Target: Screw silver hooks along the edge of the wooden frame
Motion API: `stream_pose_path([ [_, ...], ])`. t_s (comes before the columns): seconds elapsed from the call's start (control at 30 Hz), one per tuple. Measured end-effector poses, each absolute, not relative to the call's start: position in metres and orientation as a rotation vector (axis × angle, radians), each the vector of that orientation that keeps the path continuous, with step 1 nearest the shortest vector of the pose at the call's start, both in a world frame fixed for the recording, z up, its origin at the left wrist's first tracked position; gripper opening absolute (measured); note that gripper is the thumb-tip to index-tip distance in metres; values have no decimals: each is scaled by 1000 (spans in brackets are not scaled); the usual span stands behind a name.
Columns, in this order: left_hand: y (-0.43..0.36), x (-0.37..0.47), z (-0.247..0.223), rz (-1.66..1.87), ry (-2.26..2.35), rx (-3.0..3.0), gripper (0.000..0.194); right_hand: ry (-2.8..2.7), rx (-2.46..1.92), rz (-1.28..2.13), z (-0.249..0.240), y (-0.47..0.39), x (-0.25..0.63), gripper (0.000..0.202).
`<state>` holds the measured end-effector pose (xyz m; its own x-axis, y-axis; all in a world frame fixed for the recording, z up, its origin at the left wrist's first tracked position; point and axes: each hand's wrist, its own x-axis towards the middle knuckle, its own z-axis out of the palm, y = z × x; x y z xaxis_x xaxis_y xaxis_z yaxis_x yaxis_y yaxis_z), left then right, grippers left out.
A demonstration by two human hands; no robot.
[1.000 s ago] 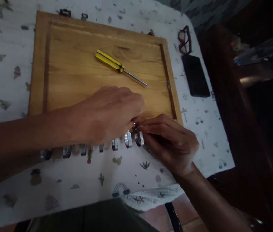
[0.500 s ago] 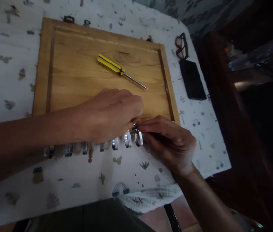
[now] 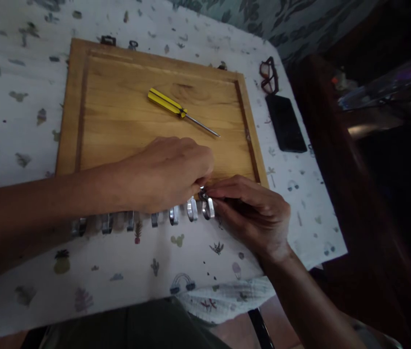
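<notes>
A wooden board [image 3: 125,116] with a raised frame lies on the patterned cloth. Several metal hooks [image 3: 192,209] stick out along its near edge. My left hand [image 3: 176,169] is closed at the near right edge, its fingertips pinched above the last hook [image 3: 208,208]; what they grip is hidden. From the right, my right hand [image 3: 254,211] pinches at the top of that same hook, thumb and forefinger against it. A yellow-handled screwdriver [image 3: 167,103] rests on the board beyond both hands.
At the right of the table [image 3: 300,208] lie a black phone [image 3: 286,123] and dark-framed glasses [image 3: 269,76]. Small dark clips [image 3: 108,40] sit along the board's far edge. A dark wooden piece of furniture [image 3: 351,169] stands beyond the table's right side.
The view has shifted slightly, so the board and screwdriver appear a little lower. Both hands keep the same grip at the last hook.
</notes>
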<state>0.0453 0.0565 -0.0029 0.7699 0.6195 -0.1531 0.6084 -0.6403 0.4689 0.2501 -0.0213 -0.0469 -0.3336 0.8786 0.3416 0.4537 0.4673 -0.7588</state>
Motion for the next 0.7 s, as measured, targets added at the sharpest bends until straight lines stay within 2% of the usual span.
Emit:
stream_pose_path([
  [0.53,56,44,-7,93,895,2435,18,-1897,-1149,743,-44,-21,250,24],
  [0.7,57,43,-5,115,878,2396,18,-1842,-1168,736,-42,-21,248,17],
])
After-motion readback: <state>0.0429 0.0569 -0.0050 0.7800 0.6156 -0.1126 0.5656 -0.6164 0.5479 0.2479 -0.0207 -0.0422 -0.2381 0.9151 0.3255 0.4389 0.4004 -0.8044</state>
